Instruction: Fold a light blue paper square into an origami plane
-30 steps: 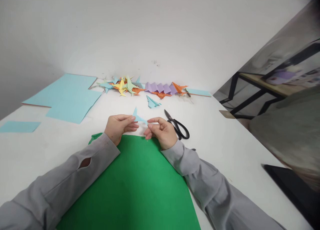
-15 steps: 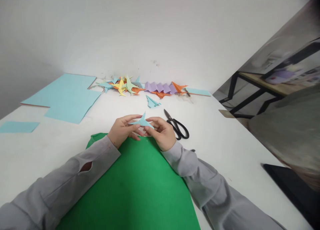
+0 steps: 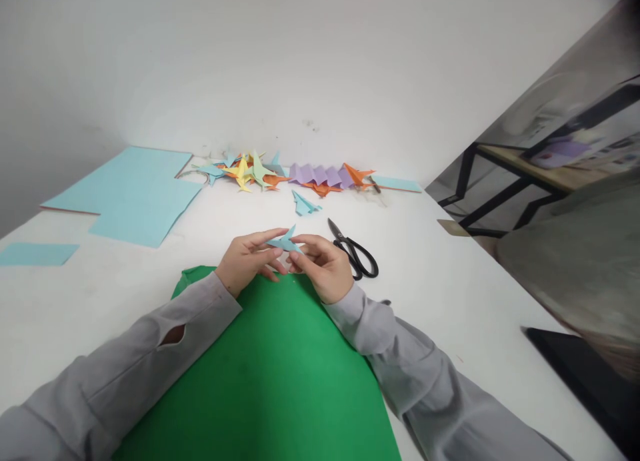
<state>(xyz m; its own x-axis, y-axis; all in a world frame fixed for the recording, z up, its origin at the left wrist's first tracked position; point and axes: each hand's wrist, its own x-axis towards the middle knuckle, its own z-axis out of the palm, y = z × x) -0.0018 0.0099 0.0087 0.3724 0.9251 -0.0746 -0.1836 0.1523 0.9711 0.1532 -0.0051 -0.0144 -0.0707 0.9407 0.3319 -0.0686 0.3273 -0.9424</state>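
Note:
Between both hands, just above the far edge of a green sheet (image 3: 270, 361), is a small folded light-blue paper piece (image 3: 285, 241) with pointed ends. My left hand (image 3: 243, 257) pinches its left side between thumb and fingers. On the other side, my right hand (image 3: 325, 264) grips it with thumb and forefinger, and the fingers partly cover its edges. A pair of black-handled scissors (image 3: 356, 251) lies right beside my right hand. Farther back on the table rests another folded blue paper figure (image 3: 304, 204).
Several folded paper figures (image 3: 250, 172) in blue, yellow, green and orange are heaped by the wall. A pleated purple paper (image 3: 320, 175) stands next to them. Blue sheets (image 3: 135, 187) lie at left, and a dark flat object (image 3: 575, 374) at right.
The light-blue paper piece has turned in my fingers, its upper point now leaning to the right and less of its width showing. Both hands stay almost in place.

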